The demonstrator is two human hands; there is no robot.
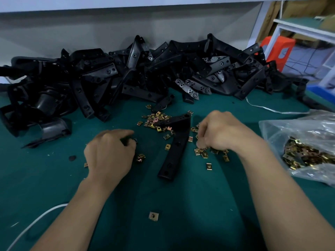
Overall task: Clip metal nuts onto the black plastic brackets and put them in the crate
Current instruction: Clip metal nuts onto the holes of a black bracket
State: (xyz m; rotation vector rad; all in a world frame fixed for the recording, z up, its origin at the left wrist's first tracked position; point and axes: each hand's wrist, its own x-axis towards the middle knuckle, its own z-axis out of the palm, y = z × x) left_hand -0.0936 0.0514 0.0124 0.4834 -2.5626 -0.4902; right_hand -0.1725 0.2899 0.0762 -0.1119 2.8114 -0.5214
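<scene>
A black L-shaped plastic bracket [176, 144] lies flat on the green table between my hands. Loose gold metal nuts [157, 120] are scattered round its upper arm and beside its right side. My left hand [110, 153] sits left of the bracket with fingers curled round something small and dark; a nut [140, 158] lies just by its fingertips. My right hand [220, 132] hovers over a cluster of nuts [202, 152] right of the bracket, fingers curled down into them. No crate shows.
A big heap of black brackets [137, 73] fills the back of the table. A clear plastic bag of nuts [308, 153] lies at the right. One stray nut [153, 216] sits near me, a white cable [36, 221] at bottom left.
</scene>
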